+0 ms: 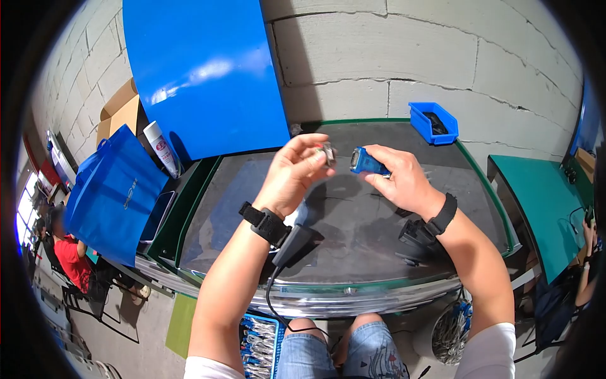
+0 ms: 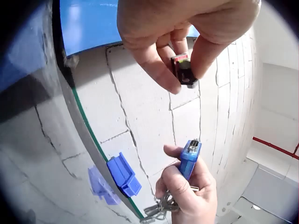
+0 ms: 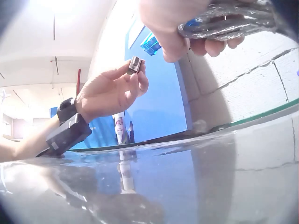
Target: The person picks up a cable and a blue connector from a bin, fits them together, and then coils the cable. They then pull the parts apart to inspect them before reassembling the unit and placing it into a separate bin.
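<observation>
We can't read the spray can label [image 1: 163, 151] left of fingers [image 1: 309, 139]; left hand [image 1: 288, 180] pinches metal connector [image 1: 329, 156], right hand [image 1: 408, 180] grips translucent blue plug [image 1: 367, 162].

Head camera: looks forward and down from above the denim shorts [image 1: 372, 354] at lower centre, the dark tabletop [image 1: 353, 246] mid-frame, the block wall [image 1: 372, 57] across the top. Left wrist camera: turned sideways, very close to the left hand [image 2: 180, 21] at upper centre, facing the block wall. Right wrist camera: low over the tabletop, close to the right hand [image 3: 173, 23] at upper right. All three share both hands; only head and right wrist share the spray can [image 1: 162, 148].
</observation>
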`<state>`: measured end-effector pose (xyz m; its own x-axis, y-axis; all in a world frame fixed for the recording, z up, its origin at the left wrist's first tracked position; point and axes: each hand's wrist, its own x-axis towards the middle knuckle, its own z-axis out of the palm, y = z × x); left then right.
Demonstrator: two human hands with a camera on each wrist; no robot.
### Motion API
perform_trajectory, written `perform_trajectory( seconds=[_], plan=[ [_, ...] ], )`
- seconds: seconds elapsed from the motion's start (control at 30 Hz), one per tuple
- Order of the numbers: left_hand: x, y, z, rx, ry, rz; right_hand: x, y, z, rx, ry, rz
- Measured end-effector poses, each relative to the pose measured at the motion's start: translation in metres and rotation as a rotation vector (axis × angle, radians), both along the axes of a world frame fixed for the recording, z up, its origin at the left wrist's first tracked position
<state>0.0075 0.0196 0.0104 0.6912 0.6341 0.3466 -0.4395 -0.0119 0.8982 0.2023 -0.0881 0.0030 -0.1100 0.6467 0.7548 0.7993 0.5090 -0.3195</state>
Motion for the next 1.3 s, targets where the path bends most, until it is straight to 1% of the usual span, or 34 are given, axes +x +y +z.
perform_trajectory(
  seconds=[0.03,0.1,0.17,0.23,0.3,0.4,0.43,0.5,0.57,0.8,0.93,1.0,1.1,1.13,1.2,1.3],
  plan=[
    [0.001,-0.004,0.0,0.002,-0.019,-0.081,-0.003,-0.001,0.002,0.003,-0.001,0.001],
    [-0.001,-0.006,0.002,0.021,-0.012,-0.154,-0.009,-0.005,0.006,-0.022,0.029,0.125],
    [-0.002,-0.006,0.003,0.028,-0.015,-0.19,-0.01,-0.007,0.01,-0.026,-0.004,0.12],
    [-0.002,-0.006,0.003,0.025,-0.061,-0.271,-0.009,-0.005,0.01,-0.029,-0.04,0.117],
    [-0.002,-0.008,0.003,0.033,-0.064,-0.28,-0.005,-0.002,0.007,-0.016,0.041,0.175],
    [-0.002,-0.008,0.001,0.04,-0.064,-0.298,-0.004,-0.003,0.008,0.022,0.082,0.174],
    [-0.002,-0.008,0.001,0.045,-0.065,-0.299,-0.005,-0.003,0.008,0.021,0.08,0.174],
    [-0.003,-0.008,0.002,0.05,-0.074,-0.305,-0.006,-0.003,0.011,0.168,0.071,0.231],
    [-0.004,-0.009,0.003,0.055,-0.057,-0.313,-0.005,-0.004,0.01,0.157,0.067,0.214],
    [-0.005,-0.011,0.005,0.053,-0.068,-0.3,-0.008,-0.003,0.011,0.193,0.021,0.204],
    [-0.004,-0.009,0.004,0.071,-0.069,-0.262,-0.009,-0.007,0.015,0.165,-0.011,0.183],
    [-0.004,-0.01,0.004,0.077,-0.065,-0.254,-0.01,-0.009,0.015,0.091,-0.06,0.113],
    [-0.002,-0.012,0.005,0.111,-0.065,-0.194,-0.009,-0.007,0.012,0.105,-0.098,0.08],
    [-0.002,-0.012,0.006,0.114,-0.029,-0.16,-0.009,-0.007,0.012,0.104,-0.096,0.081],
    [-0.002,-0.013,0.007,0.115,0.007,-0.125,-0.008,-0.007,0.012,0.099,-0.176,0.009],
    [-0.002,-0.015,0.008,0.102,0.024,-0.071,-0.01,-0.009,0.012,0.081,-0.189,-0.03]
  ],
)
